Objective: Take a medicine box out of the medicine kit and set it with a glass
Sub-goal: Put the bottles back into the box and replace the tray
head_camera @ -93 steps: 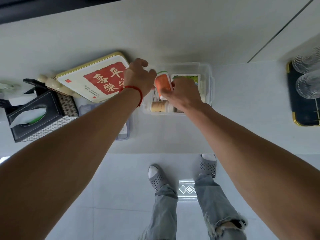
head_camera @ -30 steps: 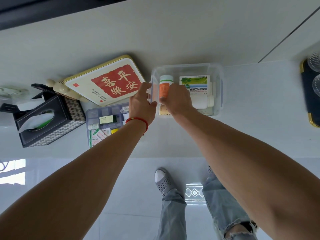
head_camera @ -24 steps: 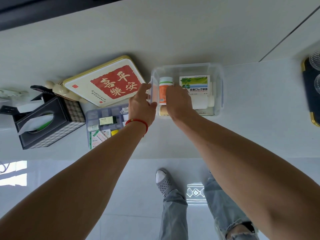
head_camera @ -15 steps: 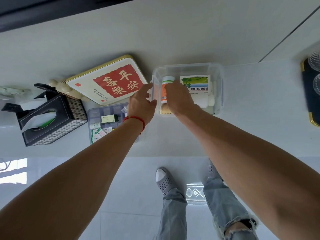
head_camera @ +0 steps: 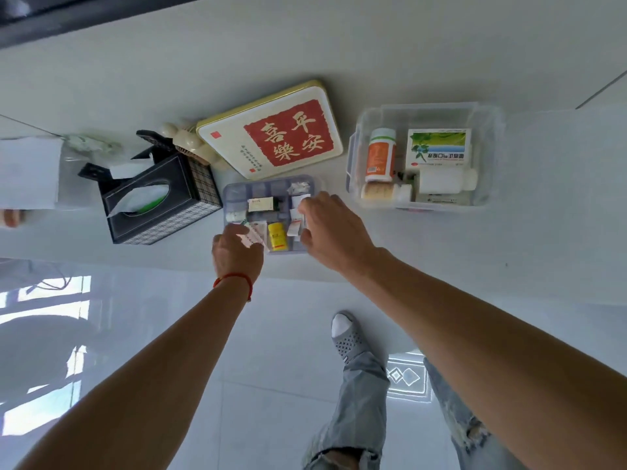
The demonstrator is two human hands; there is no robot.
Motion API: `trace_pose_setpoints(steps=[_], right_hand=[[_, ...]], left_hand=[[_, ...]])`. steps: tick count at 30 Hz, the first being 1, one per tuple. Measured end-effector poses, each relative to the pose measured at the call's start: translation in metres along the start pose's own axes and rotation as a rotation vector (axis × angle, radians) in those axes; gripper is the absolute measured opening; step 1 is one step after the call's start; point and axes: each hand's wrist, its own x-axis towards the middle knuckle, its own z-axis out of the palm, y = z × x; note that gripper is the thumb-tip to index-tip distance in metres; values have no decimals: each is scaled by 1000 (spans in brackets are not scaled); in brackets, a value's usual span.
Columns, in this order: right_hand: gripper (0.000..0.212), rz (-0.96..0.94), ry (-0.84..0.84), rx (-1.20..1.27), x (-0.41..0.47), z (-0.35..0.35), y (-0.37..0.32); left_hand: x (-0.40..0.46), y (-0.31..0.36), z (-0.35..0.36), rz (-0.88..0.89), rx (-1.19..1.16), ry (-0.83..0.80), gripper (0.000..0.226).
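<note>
Both hands hover open over the compartmented lilac plastic tray (head_camera: 271, 215): left hand (head_camera: 237, 254) perhaps touching a sachet, right hand (head_camera: 334, 232) empty. The green-and-white cardboard medicine box (head_camera: 439, 147) sits untouched in the clear plastic kit tub (head_camera: 488, 157); rummaging here risks spilling small items.

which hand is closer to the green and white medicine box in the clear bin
Right. The right hand is over the divided tray's near right corner, below and left of the green and white medicine box. The left hand sits farther left, at the tray's near left edge.
</note>
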Motion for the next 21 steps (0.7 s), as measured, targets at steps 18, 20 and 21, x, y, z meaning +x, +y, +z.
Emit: trace_pose_setpoints(steps=[18,20,21], right_hand=[[40,436,-143,338,37,61,14],[36,407,-141,330,32,60,10],[34,397,-142,335,28,59,7]], left_hand=[[73,-42,-10,-305,-431,-216,44],[70,-49,-16,-313,-428,-206,42],[68,-55,-20,-321,-420,-202,40]])
